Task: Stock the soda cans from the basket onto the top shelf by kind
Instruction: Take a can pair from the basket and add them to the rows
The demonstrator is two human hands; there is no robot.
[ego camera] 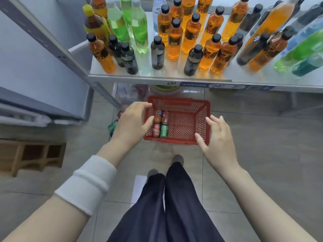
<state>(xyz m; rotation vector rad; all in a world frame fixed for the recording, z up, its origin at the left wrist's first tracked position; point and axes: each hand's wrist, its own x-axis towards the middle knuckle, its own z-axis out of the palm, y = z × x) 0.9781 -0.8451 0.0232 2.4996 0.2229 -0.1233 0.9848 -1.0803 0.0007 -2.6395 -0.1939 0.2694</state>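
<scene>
The left hand (132,121) and right hand (217,137) flank the red basket (202,117), fingers spread, holding nothing. The left hand covers part of its rim. The cans (160,124) inside have blurred labels.

Between my left hand (132,119) and right hand (218,137) the basket (178,100) is open from above. The half nearer my right hand is bare mesh, while four cans (160,124) crowd the wall by my left thumb. Beyond both hands, bottles (174,41) pack the shelf (157,78), leaving only narrow gaps at its front edge.
</scene>
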